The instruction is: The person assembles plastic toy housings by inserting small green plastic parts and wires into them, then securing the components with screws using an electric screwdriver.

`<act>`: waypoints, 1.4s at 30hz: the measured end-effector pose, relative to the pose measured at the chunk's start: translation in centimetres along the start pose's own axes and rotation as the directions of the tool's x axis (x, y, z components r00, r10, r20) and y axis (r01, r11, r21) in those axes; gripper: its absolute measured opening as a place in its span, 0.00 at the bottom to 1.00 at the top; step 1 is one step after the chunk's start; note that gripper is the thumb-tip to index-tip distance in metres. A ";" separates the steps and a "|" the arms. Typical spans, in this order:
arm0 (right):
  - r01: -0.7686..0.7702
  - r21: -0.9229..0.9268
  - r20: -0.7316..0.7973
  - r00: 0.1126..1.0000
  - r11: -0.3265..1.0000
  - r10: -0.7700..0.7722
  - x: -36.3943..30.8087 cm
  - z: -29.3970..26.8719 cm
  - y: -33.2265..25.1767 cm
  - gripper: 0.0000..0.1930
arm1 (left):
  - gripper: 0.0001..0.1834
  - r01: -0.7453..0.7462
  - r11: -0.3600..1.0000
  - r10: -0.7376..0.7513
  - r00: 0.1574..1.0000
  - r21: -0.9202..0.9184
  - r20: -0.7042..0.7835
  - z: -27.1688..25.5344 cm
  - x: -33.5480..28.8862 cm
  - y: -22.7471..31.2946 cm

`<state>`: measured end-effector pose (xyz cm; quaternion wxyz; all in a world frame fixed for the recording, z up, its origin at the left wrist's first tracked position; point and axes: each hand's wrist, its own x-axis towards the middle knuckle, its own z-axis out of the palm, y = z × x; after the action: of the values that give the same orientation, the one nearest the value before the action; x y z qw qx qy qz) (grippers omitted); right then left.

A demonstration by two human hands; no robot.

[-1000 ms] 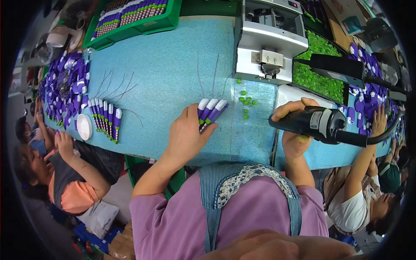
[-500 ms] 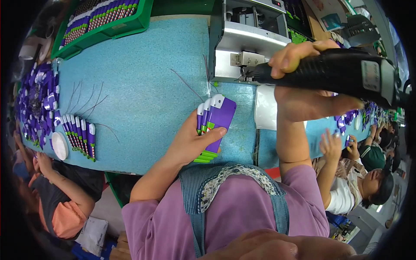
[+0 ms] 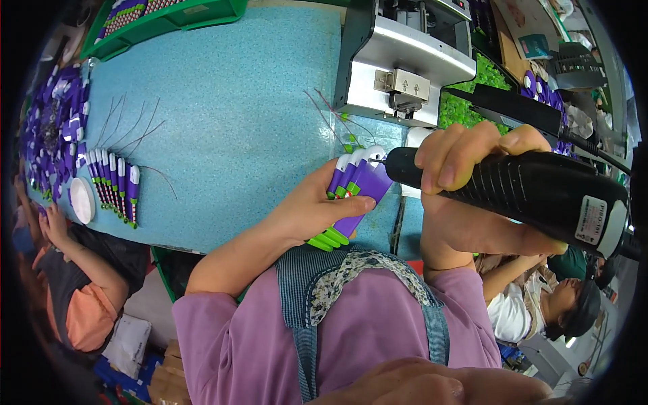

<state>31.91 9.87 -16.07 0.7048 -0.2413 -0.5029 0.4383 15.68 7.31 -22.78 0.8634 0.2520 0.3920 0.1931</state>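
My left hand (image 3: 317, 206) is wrapped round several flat purple plastic pieces (image 3: 368, 191) with white tops and green lower ends. They are fanned out, and its thumb presses on the front one. A black electric screwdriver (image 3: 533, 192) lies nearly level in my right hand (image 3: 466, 216), fingers closed over its body. Its thin bit meets the white top of the front piece, at or beside a small hole there. Whether a screw sits on the bit is too small to tell. Thin dark wires (image 3: 327, 111) stick out beyond the held pieces.
A metal screw feeder (image 3: 405, 61) stands at the far side. Right of it are a green tray of bits (image 3: 480, 81) and another black power tool (image 3: 520, 111). At left lie wired purple pieces (image 3: 121, 175), a white dish (image 3: 82, 200), a purple heap (image 3: 50, 135) and a green crate (image 3: 169, 27). Co-workers sit either side.
My right hand has brought the screwdriver from the feeder's metal block back to the pieces, its bit now at the front one. My left hand still grips them. The view has shifted slightly.
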 end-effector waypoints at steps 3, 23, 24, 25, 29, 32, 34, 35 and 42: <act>-0.008 0.022 0.034 0.999 1.000 0.007 -0.3 -0.2 0.3 0.46 | 0.31 -0.056 0.998 0.056 0.998 0.035 -0.015 0.0 0.2 -0.6; 0.014 0.023 0.072 0.997 1.000 -0.015 2.6 -2.4 1.1 0.49 | 0.33 -0.059 0.993 0.058 0.998 0.101 0.012 -0.1 1.0 -0.2; -0.011 0.035 0.056 0.998 0.999 0.009 2.1 -1.9 0.5 0.48 | 0.33 -0.045 0.995 0.043 0.999 0.094 0.022 0.0 0.9 -0.2; -0.011 0.030 0.068 0.998 0.999 0.009 1.6 -1.6 0.1 0.47 | 0.33 -0.046 0.995 0.044 0.999 0.092 0.019 0.0 0.9 -0.3; -0.083 0.067 0.040 0.996 0.994 0.080 -0.1 -0.5 0.2 0.46 | 0.34 -0.036 0.997 0.033 0.999 0.063 0.042 0.0 0.8 -0.4; -0.079 0.103 0.052 0.996 0.992 0.074 -0.6 -0.9 1.1 0.46 | 0.34 -0.038 0.997 0.034 0.997 0.064 0.062 -0.1 0.9 -0.6; -0.062 0.096 0.072 0.996 0.993 0.056 -0.8 -1.2 1.4 0.46 | 0.34 -0.039 0.997 0.035 0.997 0.065 0.065 -0.2 0.9 -0.6; -0.066 0.095 0.072 0.996 0.993 0.059 -0.8 -1.2 1.4 0.46 | 0.34 -0.032 0.997 0.028 0.998 0.073 0.062 -0.1 0.9 -0.5; -0.035 0.043 0.138 0.990 0.998 0.029 1.0 -1.6 0.7 0.47 | 0.35 -0.064 0.996 0.061 0.997 0.064 0.050 0.3 0.9 0.2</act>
<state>33.25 11.30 -16.73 0.6667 -0.2026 -0.5362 0.4764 16.43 7.88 -23.00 0.8574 0.2968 0.3693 0.2009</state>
